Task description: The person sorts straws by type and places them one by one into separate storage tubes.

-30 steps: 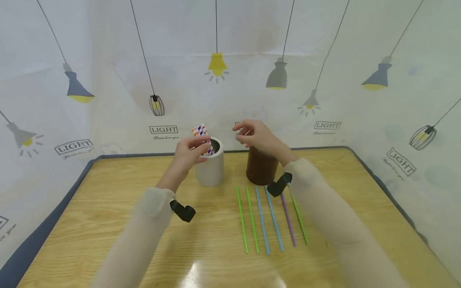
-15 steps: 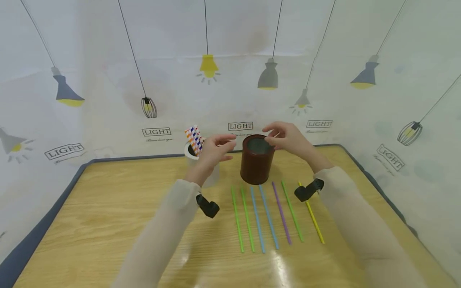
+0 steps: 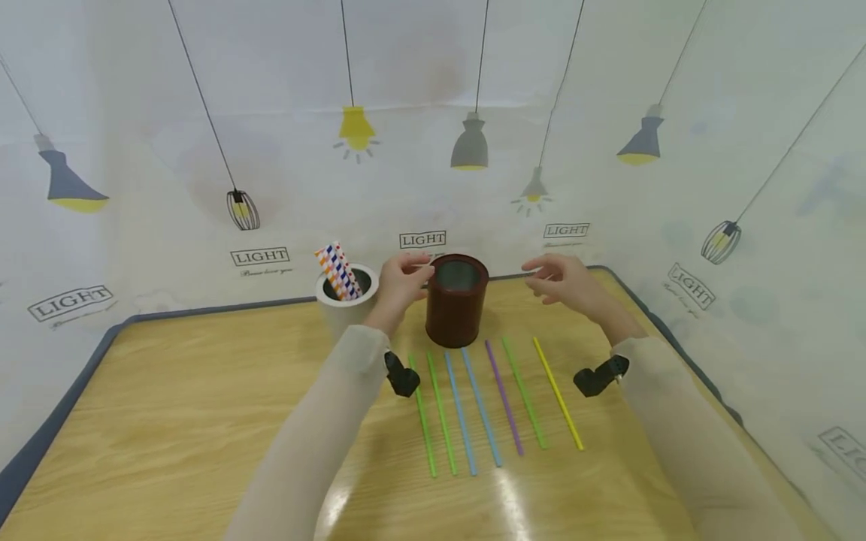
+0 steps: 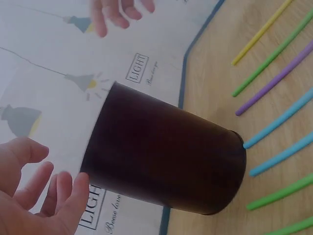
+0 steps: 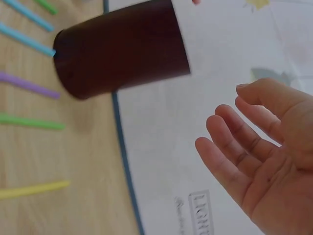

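Brown cup stands upright near the far edge of the desk, just beyond the far ends of the row of seven straws. Left hand: grip spread, fingers loose beside the cup's left wall, close to the rim; contact not clear. Right hand: grip spread, palm open, holding nothing. Half a second ago it was at the cup's rim; it now sits apart from the cup, toward the desk's right edge. White cup with patterned straws stands left of the brown cup, unchanged.
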`<state>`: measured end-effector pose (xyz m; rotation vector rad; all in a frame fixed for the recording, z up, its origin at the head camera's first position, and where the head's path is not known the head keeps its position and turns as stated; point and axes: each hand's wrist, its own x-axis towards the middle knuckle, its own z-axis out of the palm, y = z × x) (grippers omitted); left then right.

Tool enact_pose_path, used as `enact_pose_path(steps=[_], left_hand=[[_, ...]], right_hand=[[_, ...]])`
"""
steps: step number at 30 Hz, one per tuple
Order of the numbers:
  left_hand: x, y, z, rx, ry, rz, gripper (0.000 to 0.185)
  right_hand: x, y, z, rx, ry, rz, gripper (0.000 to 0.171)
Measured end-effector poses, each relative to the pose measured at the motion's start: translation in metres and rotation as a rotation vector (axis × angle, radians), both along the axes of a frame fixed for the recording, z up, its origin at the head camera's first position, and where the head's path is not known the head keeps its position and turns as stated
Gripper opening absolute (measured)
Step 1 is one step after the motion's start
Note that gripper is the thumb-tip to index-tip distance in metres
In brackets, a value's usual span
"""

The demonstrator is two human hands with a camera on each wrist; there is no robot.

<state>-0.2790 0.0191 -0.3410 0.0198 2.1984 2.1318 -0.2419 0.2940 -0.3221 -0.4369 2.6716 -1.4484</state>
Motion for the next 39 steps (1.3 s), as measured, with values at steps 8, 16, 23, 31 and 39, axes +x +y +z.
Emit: enact_pose_path(steps=[8, 16, 23, 31, 39], left_hand=[[-0.005, 0.001, -0.026, -0.070, 0.024, 0.077, 0.032], [-0.004, 0.006, -0.035, -0.021, 0.076, 0.107, 0.033], [-0.008, 0.011, -0.039, 0.002, 0.083, 0.104, 0.034], [-0.007, 0.015, -0.038, -0.002, 0.099, 0.126, 0.033], [-0.009, 0.016, -0.040, -0.009, 0.110, 0.139, 0.032]], right_hand=[[0.005, 0.030, -0.043, -0.034, -0.101, -0.063, 0.043], [0.016, 0.046, -0.086, -0.061, -0.207, -0.157, 0.045], [0.025, 0.044, -0.118, -0.120, -0.315, -0.281, 0.043], [0.031, 0.037, -0.133, -0.171, -0.305, -0.313, 0.040], [0.034, 0.030, -0.139, -0.094, -0.237, -0.327, 0.042]])
